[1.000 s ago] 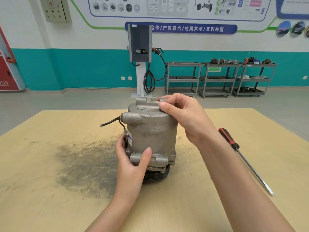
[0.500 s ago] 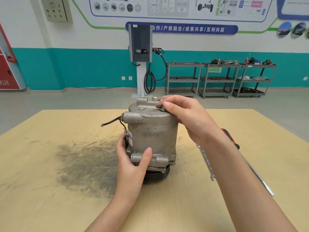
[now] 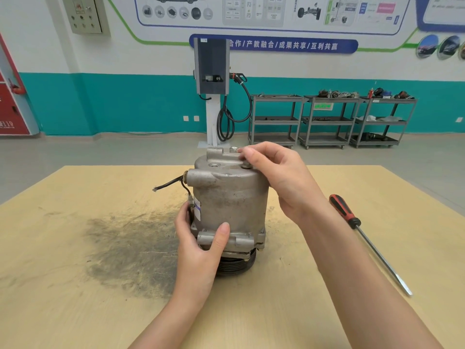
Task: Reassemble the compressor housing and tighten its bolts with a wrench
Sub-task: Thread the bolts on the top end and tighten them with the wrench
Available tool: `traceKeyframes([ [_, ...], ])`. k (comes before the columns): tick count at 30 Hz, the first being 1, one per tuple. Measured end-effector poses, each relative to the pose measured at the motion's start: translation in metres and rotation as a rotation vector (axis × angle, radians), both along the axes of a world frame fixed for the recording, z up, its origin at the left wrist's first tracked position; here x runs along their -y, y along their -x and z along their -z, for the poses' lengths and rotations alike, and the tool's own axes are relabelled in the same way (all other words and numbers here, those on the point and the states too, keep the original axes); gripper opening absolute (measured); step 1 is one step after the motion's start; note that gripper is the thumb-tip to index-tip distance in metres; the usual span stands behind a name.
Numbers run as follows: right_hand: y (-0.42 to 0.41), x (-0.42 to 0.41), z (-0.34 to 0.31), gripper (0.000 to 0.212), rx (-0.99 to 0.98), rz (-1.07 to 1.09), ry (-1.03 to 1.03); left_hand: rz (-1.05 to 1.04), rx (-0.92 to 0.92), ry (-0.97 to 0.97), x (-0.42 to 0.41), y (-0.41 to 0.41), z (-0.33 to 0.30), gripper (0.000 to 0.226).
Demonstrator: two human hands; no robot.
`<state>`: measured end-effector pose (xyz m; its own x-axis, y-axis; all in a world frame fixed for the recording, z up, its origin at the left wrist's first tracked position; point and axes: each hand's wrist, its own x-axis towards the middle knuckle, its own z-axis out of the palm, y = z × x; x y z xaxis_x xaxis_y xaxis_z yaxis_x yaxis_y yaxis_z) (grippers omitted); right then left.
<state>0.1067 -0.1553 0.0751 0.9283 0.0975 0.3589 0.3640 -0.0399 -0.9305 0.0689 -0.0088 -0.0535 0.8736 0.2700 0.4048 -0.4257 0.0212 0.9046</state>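
Fingers of right hand (image 3: 281,177) pinching a bolt (image 3: 246,165) on top of the compressor housing (image 3: 230,197), upright mid-counter (image 3: 75,248); left hand (image 3: 201,248) gripping its near base. Best to spin the bolt finger-tight, straight, before any wrench. Screwdriver (image 3: 370,243) lying to the right.

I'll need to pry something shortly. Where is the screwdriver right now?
The screwdriver lies on the table, on the person's right, just beyond the right forearm, red handle pointing away and tip toward the near edge.
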Motion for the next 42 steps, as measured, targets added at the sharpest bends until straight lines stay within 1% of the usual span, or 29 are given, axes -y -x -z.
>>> traceKeyframes([
  [3,0.0012,0.0069,-0.0034,0.018,-0.033,-0.055,0.05,0.001,-0.004,-0.004,-0.0001,0.0004,0.0,0.077],
  [5,0.0013,0.0099,-0.005,0.019,-0.049,-0.072,0.068,0.003,-0.004,-0.002,0.0,0.0008,-0.0001,0.079],
  [9,0.0015,0.0097,-0.0047,0.015,-0.032,-0.078,0.057,0.008,-0.004,0.0,-0.0002,0.0012,0.0001,0.079],
  [13,-0.0005,0.0079,-0.003,0.008,-0.024,-0.066,0.026,-0.001,-0.004,-0.001,-0.0003,0.0001,0.0015,0.088],
  [20,-0.0016,0.0025,-0.0004,0.014,-0.021,-0.009,-0.024,-0.001,0.001,-0.002,-0.0002,-0.0012,0.003,0.092],
  [26,-0.0021,0.0015,0.0009,0.015,-0.015,0.003,-0.023,-0.001,-0.005,-0.002,-0.0007,-0.001,0.0033,0.088],
  [32,-0.0005,0.0044,0.0018,0.006,0.0,-0.027,0.016,-0.005,0.004,-0.004,-0.0007,-0.0008,0.0032,0.088],
  [38,0.0006,0.0056,0.0021,0.006,0.0,-0.039,0.016,0.0,0.009,-0.005,-0.0005,-0.0002,0.0023,0.093],
  [42,0.0008,0.0056,0.0026,0.004,0.013,-0.03,0.027,0.004,0.018,-0.006,0.0001,-0.0002,0.0016,0.086],
])
